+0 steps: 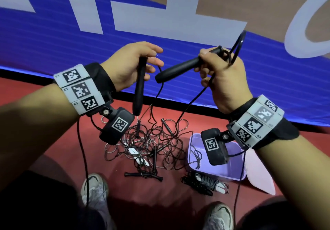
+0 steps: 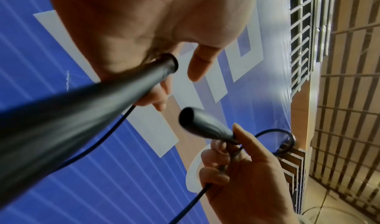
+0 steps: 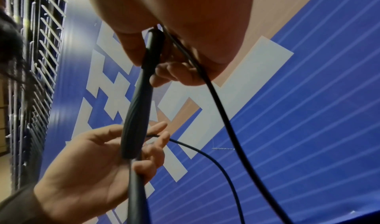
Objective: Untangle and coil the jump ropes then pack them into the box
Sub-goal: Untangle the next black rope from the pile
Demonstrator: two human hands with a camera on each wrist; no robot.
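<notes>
My left hand loosely grips the top of a black jump rope handle that hangs downward; it also crosses my palm in the left wrist view. My right hand grips the cord end of a second black handle pointing left, together with a few loops of black cord. The cord drops from both hands to a tangle of ropes on the red floor. The purple box stands below my right wrist with a strand of cord hanging into it.
A pale lid lies to the right of the box. A coiled grey-and-black rope bundle sits in front of the box, another black bundle to its left. My shoes stand near the pile. A blue banner rises behind.
</notes>
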